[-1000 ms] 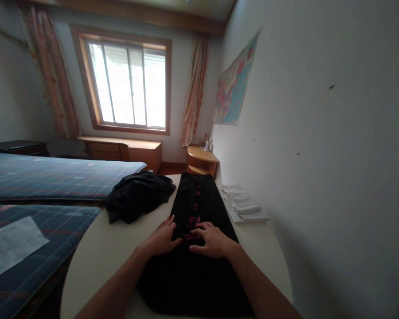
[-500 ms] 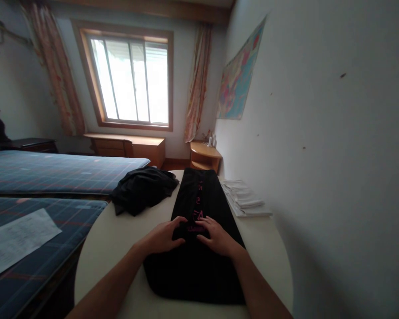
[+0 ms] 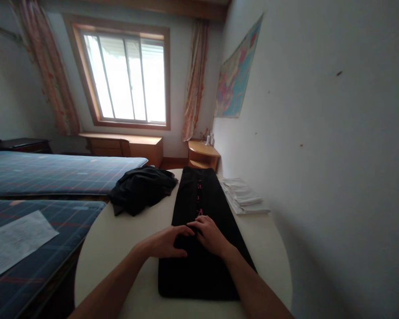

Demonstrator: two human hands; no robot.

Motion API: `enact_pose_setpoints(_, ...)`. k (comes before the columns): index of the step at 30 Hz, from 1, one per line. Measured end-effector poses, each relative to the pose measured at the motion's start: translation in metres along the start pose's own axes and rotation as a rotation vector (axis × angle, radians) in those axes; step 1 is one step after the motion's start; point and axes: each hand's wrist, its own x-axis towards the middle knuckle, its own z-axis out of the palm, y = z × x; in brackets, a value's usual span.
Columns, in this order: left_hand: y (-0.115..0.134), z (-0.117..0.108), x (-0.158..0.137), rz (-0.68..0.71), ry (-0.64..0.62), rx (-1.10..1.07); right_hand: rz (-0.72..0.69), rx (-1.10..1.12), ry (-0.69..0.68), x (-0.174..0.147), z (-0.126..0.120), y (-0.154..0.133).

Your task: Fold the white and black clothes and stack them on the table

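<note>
A long black folded cloth (image 3: 206,274), probably a garment, lies lengthwise on the round cream table (image 3: 113,248). Pink lettering runs down its far half, partly covered by my fingers. My left hand (image 3: 171,241) is at its left edge, thumb apart from the stretched fingers, with nothing gripped between them. On the middle of the cloth rests my right hand (image 3: 209,232), fingers bent a little and spread over the surface. The fingertips of both hands nearly meet, and the right thumb is mostly hidden.
A crumpled black cloth (image 3: 141,188) is at the table's far left. White folded cloths or papers (image 3: 244,197) lie at the right, near the wall (image 3: 319,186). Plaid mattresses (image 3: 69,177) stand to the left, one bearing a printed sheet (image 3: 20,241).
The black cloth's near left part has shifted inward, so its near end is narrower and straighter. My right hand has moved slightly left, covering more lettering, and both hands are closer together.
</note>
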Motion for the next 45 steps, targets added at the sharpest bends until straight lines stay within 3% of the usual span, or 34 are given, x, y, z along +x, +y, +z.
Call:
enact_pose_setpoints(4, 0.005, -0.006, -0.003, 0.000, -0.033, -0.106, 0.022, 0.063, 0.062, 0.003, -0.004, 0.000)
enact_pose_setpoints(7, 0.009, -0.007, -0.003, 0.020, -0.046, -0.308, 0.067, 0.141, 0.130, 0.002, -0.013, 0.003)
enact_pose_setpoints(10, 0.009, 0.001, 0.000, 0.017, -0.173, -0.606, 0.125, 0.190, 0.131, -0.002, -0.021, 0.010)
enact_pose_setpoints(12, 0.009, 0.009, 0.003, 0.009, -0.209, -0.660, 0.160, 0.213, 0.092, -0.004, -0.024, 0.016)
enact_pose_setpoints(18, 0.016, 0.026, 0.011, 0.214, -0.034, 0.031, 0.177, 0.233, 0.060, -0.007, -0.022, 0.024)
enact_pose_setpoints(22, 0.026, 0.036, 0.013, 0.324, -0.052, 0.236, 0.173, 0.241, 0.071, -0.006, -0.019, 0.021)
enact_pose_setpoints(28, 0.039, 0.046, 0.016, 0.413, -0.103, 0.321, 0.184, 0.256, 0.100, -0.004, -0.015, 0.023)
enact_pose_setpoints(37, 0.041, 0.051, 0.018, 0.434, -0.044, 0.301, 0.234, 0.210, 0.061, -0.004, -0.019, 0.026)
enact_pose_setpoints(45, 0.038, 0.056, 0.016, 0.210, -0.079, 0.388, 0.207, 0.108, 0.074, -0.005, -0.016, 0.023)
